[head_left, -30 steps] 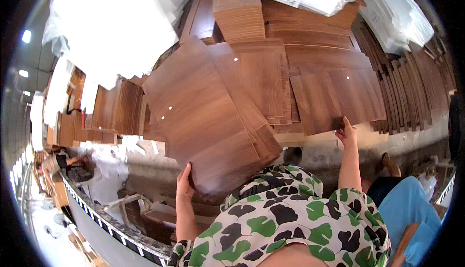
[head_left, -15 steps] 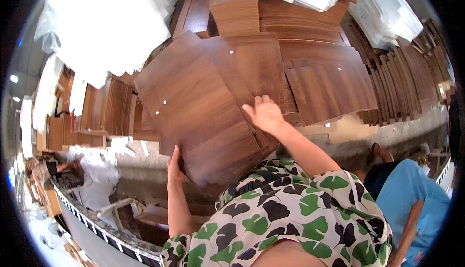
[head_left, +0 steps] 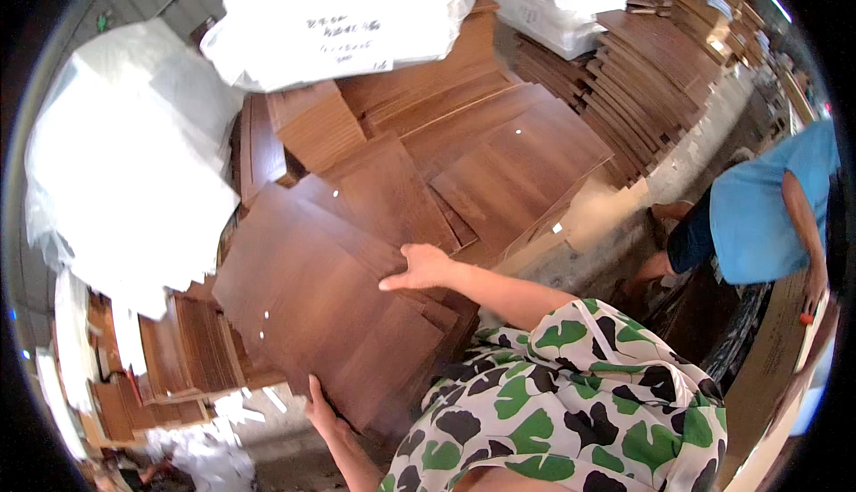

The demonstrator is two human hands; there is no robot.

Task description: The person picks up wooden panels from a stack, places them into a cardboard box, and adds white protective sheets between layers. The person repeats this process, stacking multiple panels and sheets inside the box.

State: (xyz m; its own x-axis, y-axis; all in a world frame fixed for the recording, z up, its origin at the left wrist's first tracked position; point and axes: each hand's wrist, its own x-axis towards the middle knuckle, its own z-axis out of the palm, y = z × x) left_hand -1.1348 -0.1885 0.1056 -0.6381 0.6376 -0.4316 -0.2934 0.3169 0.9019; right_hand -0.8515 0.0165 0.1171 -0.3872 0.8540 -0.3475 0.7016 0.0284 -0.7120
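A large brown wood-grain panel (head_left: 312,287) lies tilted across the top of a stack in front of me, two small white dots near its left side. My left hand (head_left: 325,416) grips its lower left edge, thumb at the rim and the other fingers mostly hidden beneath. At the panel's right edge is my right hand (head_left: 426,269), thumb and forefinger spread apart, seemingly touching the boards there. Another brown panel (head_left: 379,184) sits partly under the tilted one. Farther right, a separate loose panel (head_left: 522,166) rests on more boards.
White plastic-wrapped bundles stand at the left (head_left: 134,162) and at the back (head_left: 339,24). Rows of stacked brown boards (head_left: 624,90) fill the far right. A person in a blue shirt (head_left: 767,211) is at the right. White scraps (head_left: 236,407) lie at the lower left.
My view has swung, so the stacks sit differently in the picture and the blue-shirted person shows more fully. My right hand has turned, its thumb now pointing left. The left hand keeps the panel's edge.
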